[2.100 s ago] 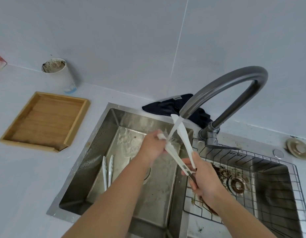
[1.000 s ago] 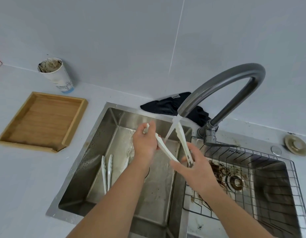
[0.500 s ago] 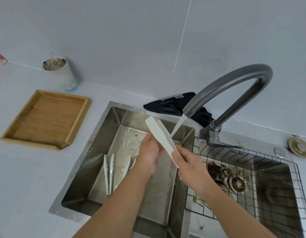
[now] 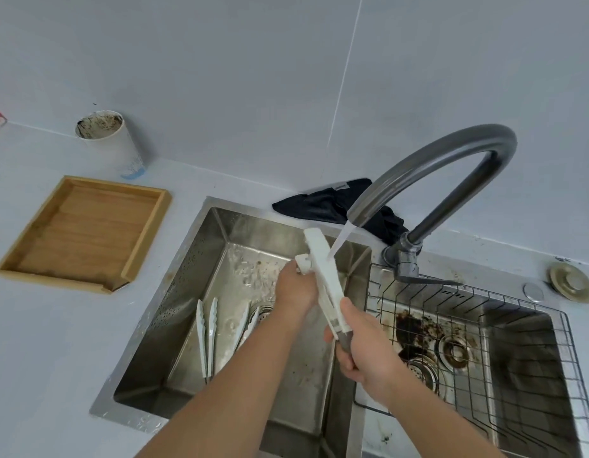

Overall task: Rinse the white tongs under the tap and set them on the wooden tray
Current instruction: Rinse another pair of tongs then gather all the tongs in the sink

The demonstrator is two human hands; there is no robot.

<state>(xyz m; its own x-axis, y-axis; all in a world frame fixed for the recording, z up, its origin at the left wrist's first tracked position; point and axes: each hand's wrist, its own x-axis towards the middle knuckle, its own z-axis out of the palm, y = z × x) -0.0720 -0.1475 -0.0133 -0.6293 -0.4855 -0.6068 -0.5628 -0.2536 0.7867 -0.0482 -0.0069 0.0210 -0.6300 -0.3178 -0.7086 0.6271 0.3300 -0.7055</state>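
Right now, step: you are in the rinsing step; the white tongs (image 4: pixel 323 279) sit in the middle of the frame, over the left basin of the sink (image 4: pixel 187 259), with the stream from the tap (image 4: pixel 428 166) striking their upper blade.
Tongs: they point up and slightly left, arms pressed almost together, the tips just below the spout and the hinge end down in your right hand (image 4: pixel 366 352).
Right fingers: closed in a firm wrap around the dark handle end of the tongs; the thumb lies along the white shaft.
Left fingers: your left hand (image 4: pixel 294 289) is curled at the mid-shaft, touching the tongs near a small white tab; whether those fingers clamp or only rub you cannot tell, since the back of the hand hides them.
Tray: the wooden tray (image 4: pixel 85 233) lies at centre left of the frame on the desk (image 4: pixel 55 342), well apart from the sink, with nothing in it.
Other tongs: two more pairs (image 4: pixel 207 328) rest on the basin floor, lower left of your hands.
Next move: as a judgement, once the blades are washed you need to lift clear of the stream, let water run off, and carry the tongs left across the sink rim to the tray.
Risk: probably a wet, slippery handle; hold your right grip snug during the carry.
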